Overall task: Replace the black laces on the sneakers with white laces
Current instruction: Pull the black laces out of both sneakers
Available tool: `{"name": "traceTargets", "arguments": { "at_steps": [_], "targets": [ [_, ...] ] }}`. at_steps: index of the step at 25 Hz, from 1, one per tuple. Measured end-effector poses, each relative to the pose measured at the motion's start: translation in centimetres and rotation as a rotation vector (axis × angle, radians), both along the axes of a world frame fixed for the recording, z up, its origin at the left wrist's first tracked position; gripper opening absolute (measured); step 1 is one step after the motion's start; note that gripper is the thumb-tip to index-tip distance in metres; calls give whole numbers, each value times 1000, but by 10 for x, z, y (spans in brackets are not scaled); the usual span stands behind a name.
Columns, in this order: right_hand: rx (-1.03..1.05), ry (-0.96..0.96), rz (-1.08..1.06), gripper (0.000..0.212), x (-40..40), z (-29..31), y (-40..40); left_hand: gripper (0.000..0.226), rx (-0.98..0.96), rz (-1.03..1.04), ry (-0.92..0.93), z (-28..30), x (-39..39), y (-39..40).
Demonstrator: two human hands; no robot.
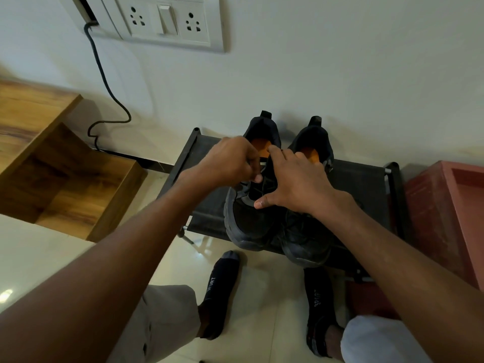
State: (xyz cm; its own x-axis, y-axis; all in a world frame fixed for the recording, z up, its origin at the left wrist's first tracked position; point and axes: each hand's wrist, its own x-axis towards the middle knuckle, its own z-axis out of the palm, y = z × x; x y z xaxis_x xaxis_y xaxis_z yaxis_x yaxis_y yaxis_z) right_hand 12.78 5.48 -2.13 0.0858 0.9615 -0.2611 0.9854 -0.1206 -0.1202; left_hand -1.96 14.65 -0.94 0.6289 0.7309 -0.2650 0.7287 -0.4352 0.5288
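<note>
Against a white wall, a low black rack (361, 184) carries two black sneakers (251, 218); left hand (227, 161) pinches a lace on the left-side sneaker, right hand (293, 179) rests spread and steadying, so unlacing appears underway, eyelets next.

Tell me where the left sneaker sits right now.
In the head view, the left sneaker stands centre frame on the black rack, touching the right sneaker, under both hands.

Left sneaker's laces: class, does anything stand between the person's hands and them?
Nothing visible does. Both hands are already on the left sneaker: the left hand curls its fingers at the black laces, and the right hand rests spread over them.
</note>
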Motion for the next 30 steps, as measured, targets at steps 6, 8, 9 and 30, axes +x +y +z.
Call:
{"name": "traceTargets", "arguments": {
  "at_steps": [6,8,9,30],
  "targets": [
    [-9,23,6,127,2,0,0,16,-488,493,-891,44,-24,7],
    [-7,26,3,128,1,0,0,19,-603,494,-847,38,-19,0],
    [-3,28,0,128,1,0,0,21,-496,442,-684,31,-15,-2],
    [-26,66,-65,123,0,8,-3,17,176,626,-233,9,-34,30]
  ]
}}
